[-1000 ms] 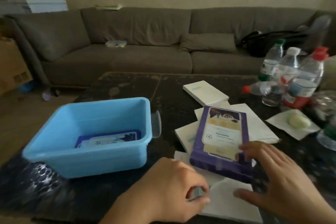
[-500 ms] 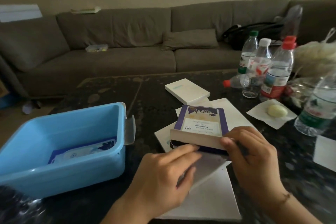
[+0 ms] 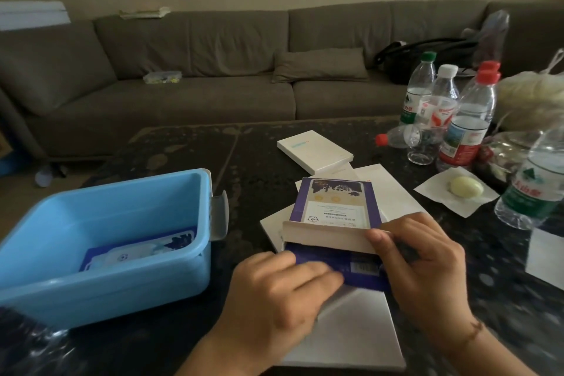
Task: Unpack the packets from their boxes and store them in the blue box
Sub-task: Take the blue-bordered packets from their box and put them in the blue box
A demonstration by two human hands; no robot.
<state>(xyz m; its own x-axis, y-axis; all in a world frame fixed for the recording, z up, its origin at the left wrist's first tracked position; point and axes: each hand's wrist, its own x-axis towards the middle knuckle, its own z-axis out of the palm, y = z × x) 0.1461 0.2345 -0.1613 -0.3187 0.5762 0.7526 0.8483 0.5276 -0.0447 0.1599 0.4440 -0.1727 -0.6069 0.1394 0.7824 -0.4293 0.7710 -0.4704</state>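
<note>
Step in hand, by the look of it: opening near end of flat purple cardboard packet box (image 3: 334,207), resting on white flat boxes (image 3: 360,333) just ahead of both wrists. Right hand (image 3: 427,272) pinches raised end flap (image 3: 326,236), thumb on top. Left hand (image 3: 283,290) presses purple lower panel w/ near-straight fingers, nothing clasped. Keep flap lifted, hold box body down, reach into mouth btwn both grips, draw packet out flat; avoid tearing. Then over to light-blue plastic tub (image 3: 106,253), left of left hand, one packet (image 3: 137,253) already inside.
</note>
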